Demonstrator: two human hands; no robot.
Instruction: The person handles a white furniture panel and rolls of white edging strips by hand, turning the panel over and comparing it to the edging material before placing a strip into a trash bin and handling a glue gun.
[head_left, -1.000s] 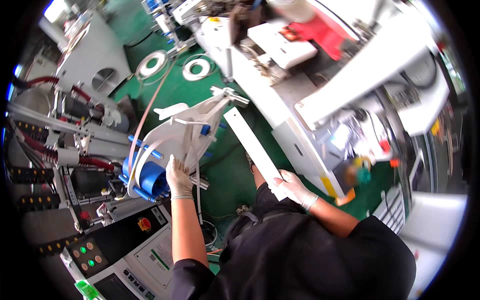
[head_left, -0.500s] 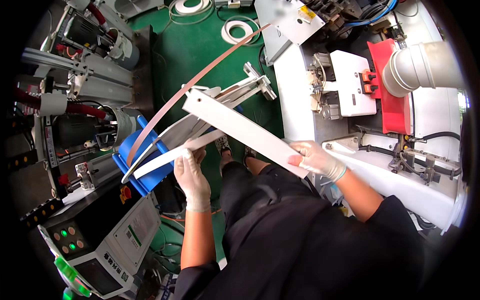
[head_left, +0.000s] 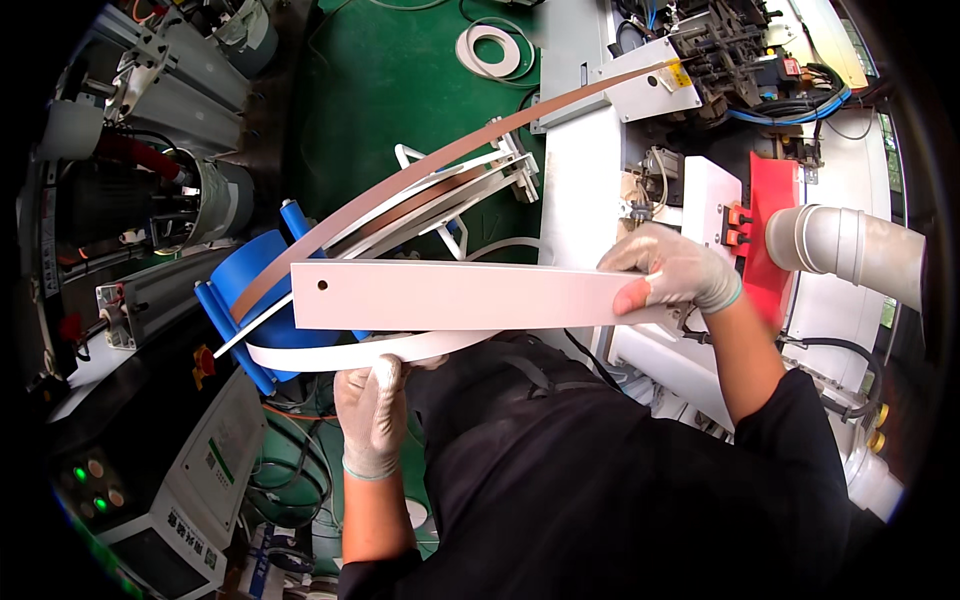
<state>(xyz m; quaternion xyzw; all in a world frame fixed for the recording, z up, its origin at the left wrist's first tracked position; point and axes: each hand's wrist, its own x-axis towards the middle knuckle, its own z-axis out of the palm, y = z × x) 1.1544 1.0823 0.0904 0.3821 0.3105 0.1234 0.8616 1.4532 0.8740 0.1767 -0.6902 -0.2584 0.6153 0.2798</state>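
My right hand (head_left: 675,268), in a pale glove with the thumb tip bare, grips one end of a long white board (head_left: 460,296). The board lies nearly level across the view and has a small dark hole near its left end. Just below it, my gloved left hand (head_left: 375,405) pinches a curved white edging strip (head_left: 330,353). The strip's right end passes under the board's lower edge; whether the two touch I cannot tell. Behind them stands a reel (head_left: 410,208) wound with brown band, beside a blue roller frame (head_left: 250,270).
A brown band (head_left: 450,150) runs from the blue frame up to a metal plate (head_left: 650,95) on the machine at right. A white hose pipe (head_left: 850,250) and red panel (head_left: 770,220) stand at right. A control box (head_left: 190,480) sits at lower left, white strip coils (head_left: 492,50) on the green floor.
The board has swung from a steep slant to nearly level, its left end coming down and left. My right hand has risen, and my left hand has lowered slightly with the strip.
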